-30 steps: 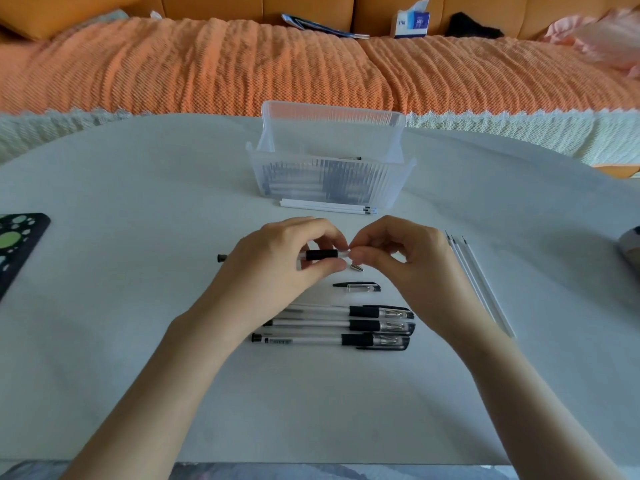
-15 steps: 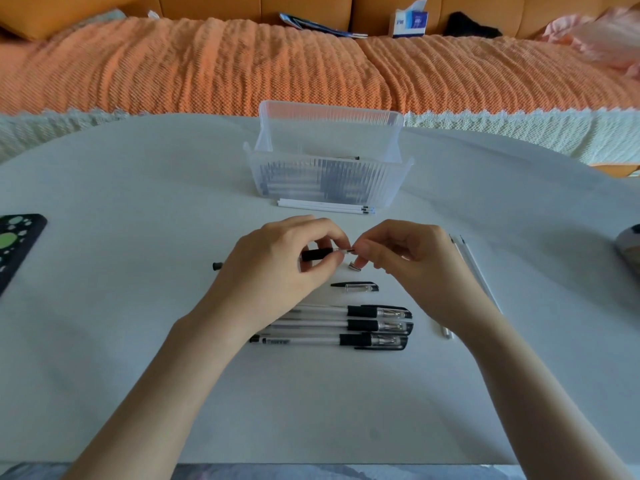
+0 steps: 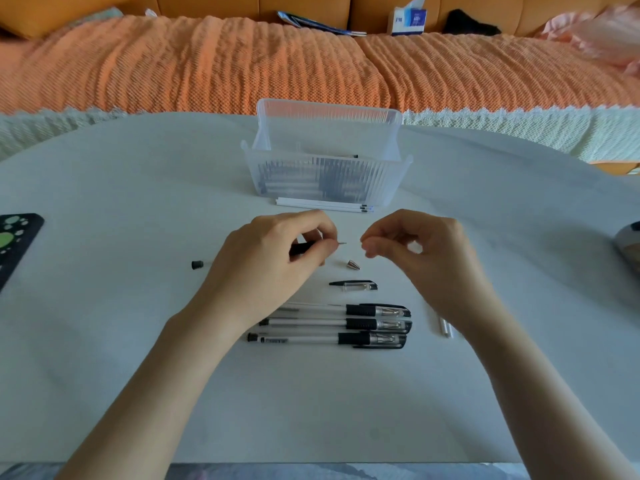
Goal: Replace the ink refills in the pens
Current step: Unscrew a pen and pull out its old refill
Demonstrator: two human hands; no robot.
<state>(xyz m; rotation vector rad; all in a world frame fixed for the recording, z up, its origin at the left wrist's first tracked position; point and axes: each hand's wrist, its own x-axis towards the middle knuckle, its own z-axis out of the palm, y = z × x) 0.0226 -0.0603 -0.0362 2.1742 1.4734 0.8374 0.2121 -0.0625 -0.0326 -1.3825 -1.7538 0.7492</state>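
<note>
My left hand grips a clear pen barrel by its black grip; the thin refill tip pokes out to the right and the black end plug shows to the left. My right hand hovers just right of the tip with its fingers curled and nothing visible in them. The metal nose cone and the pen's cap lie on the table below. Three capped pens lie in a row near me. White refills lie in front of the clear box.
The clear ribbed box stands mid-table with more pens inside. Loose white refills peek out under my right wrist. A dark phone lies at the left edge, a grey object at the right edge. An orange sofa is behind the table.
My right hand has let go of the pen tip and drawn a little to the right. The left hand has tilted the barrel slightly.
</note>
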